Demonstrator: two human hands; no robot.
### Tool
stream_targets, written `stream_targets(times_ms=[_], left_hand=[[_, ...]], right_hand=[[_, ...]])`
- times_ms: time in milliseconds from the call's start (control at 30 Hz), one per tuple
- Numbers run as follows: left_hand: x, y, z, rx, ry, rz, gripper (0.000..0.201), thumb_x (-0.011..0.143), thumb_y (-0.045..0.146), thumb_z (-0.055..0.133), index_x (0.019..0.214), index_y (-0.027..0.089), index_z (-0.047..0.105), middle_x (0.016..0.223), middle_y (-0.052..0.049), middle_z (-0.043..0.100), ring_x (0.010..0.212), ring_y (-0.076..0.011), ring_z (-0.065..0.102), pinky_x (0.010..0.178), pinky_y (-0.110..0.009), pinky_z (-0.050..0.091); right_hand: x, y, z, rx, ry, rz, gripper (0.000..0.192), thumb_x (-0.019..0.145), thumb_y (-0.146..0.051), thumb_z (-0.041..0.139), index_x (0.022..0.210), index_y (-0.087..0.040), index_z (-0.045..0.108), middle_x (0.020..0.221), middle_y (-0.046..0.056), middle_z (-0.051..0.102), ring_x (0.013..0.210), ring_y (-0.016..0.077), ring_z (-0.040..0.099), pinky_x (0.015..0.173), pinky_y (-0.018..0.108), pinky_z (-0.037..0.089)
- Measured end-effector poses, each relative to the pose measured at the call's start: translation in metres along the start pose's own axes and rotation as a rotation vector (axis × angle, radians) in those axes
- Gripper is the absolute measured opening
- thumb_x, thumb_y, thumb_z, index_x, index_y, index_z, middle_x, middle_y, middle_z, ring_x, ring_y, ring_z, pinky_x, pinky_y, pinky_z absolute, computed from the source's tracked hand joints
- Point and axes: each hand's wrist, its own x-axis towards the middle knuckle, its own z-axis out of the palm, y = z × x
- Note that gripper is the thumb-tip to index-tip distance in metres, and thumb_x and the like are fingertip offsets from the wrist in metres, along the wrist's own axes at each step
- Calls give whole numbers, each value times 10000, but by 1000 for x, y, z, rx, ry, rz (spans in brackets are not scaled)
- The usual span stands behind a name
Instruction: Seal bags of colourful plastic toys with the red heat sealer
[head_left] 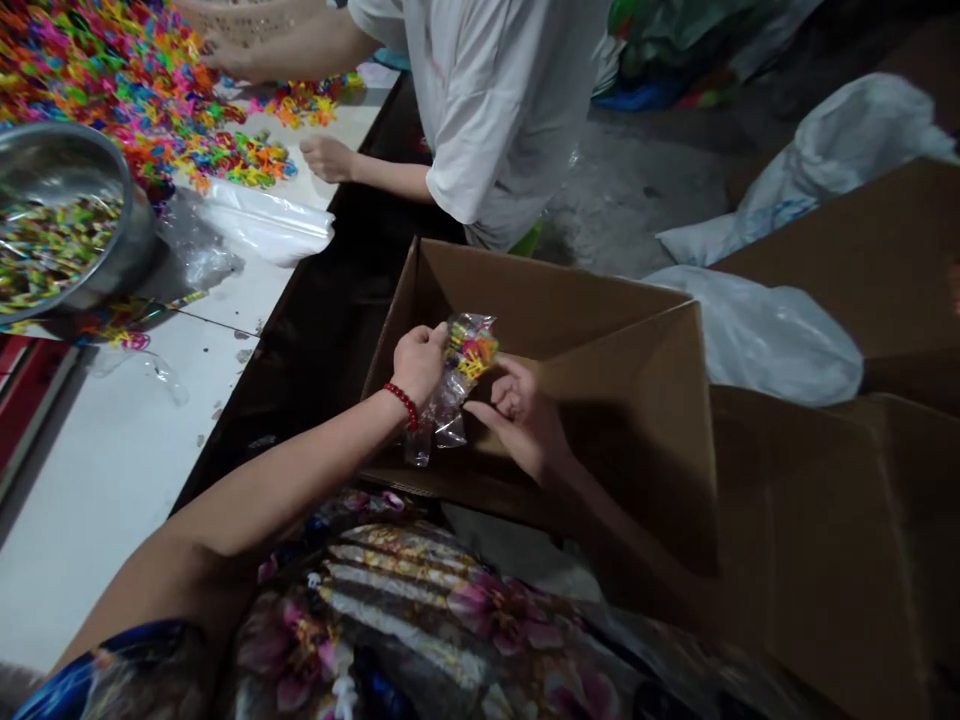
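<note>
My left hand (418, 362), with a red bead bracelet at the wrist, and my right hand (519, 410) together hold a small clear plastic bag (459, 385) filled with colourful plastic pieces. The bag hangs over the open cardboard box (600, 330) in front of me. The left hand pinches the bag's top; the right hand grips its side.
A white table (97, 470) at left carries a steel bowl (67, 215) of colourful pieces, a large heap of them (150, 80), and clear bags (262, 225). Another person in a white shirt (495, 100) works at the far end. More cardboard boxes (862, 260) and white sacks (772, 335) lie at right.
</note>
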Motion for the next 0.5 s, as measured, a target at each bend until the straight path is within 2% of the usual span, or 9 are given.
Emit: stream_targets(times_ms=[33, 100, 167, 200, 267, 333, 400, 500], left_hand=[[0, -7, 0, 53, -6, 2, 392, 914, 365, 590, 595, 182, 458, 551, 43, 443, 549, -101, 377, 559, -228, 311], [-3, -18, -1, 159, -33, 43, 378, 909, 319, 587, 582, 178, 457, 551, 44, 437, 568, -102, 376, 566, -232, 296], [-6, -26, -3, 223, -66, 99, 382, 905, 310, 585, 578, 180, 439, 546, 51, 414, 569, -102, 364, 559, -237, 278], [-8, -29, -4, 239, -78, 118, 378, 906, 307, 580, 581, 182, 434, 545, 54, 411, 567, -102, 365, 556, -238, 274], [-10, -35, -5, 264, -90, 128, 356, 905, 297, 576, 593, 182, 448, 551, 53, 429, 569, -103, 384, 556, -239, 281], [-10, -42, -7, 299, -84, 116, 330, 897, 288, 589, 605, 179, 480, 559, 48, 454, 582, -108, 411, 567, -239, 298], [-8, -49, -6, 323, -66, 87, 314, 890, 293, 608, 618, 180, 500, 575, 42, 477, 601, -117, 437, 589, -240, 324], [-3, -55, -4, 345, -31, 77, 188, 865, 230, 636, 704, 176, 555, 698, 10, 569, 699, -139, 515, 686, -252, 393]], right_hand=[[8, 7, 4, 12, -12, 15, 767, 793, -423, 763, 1460, -227, 440, 735, -42, 552, 558, 107, 451, 529, 244, 399], [27, 19, 11, 59, -149, 53, 834, 830, -391, 708, 1556, -241, 327, 670, -63, 516, 552, 105, 430, 532, 235, 378], [46, 30, 17, 129, -327, 100, 809, 835, -331, 653, 1566, -247, 317, 603, -84, 478, 529, 101, 423, 523, 222, 366], [53, 34, 22, 156, -395, 130, 776, 820, -299, 638, 1543, -247, 362, 576, -92, 455, 507, 97, 412, 507, 215, 355], [61, 43, 32, 181, -461, 188, 610, 800, -261, 603, 1404, -233, 523, 547, -98, 422, 462, 88, 393, 466, 206, 327], [62, 52, 43, 180, -449, 215, 360, 801, -253, 559, 1148, -204, 637, 555, -83, 441, 443, 89, 417, 447, 209, 333], [60, 61, 51, 151, -400, 201, 172, 808, -259, 526, 924, -189, 632, 606, -50, 507, 480, 106, 484, 468, 224, 381], [61, 79, 57, 72, -347, 153, 156, 837, -294, 517, 818, -181, 622, 717, -1, 605, 617, 138, 553, 562, 247, 433]])
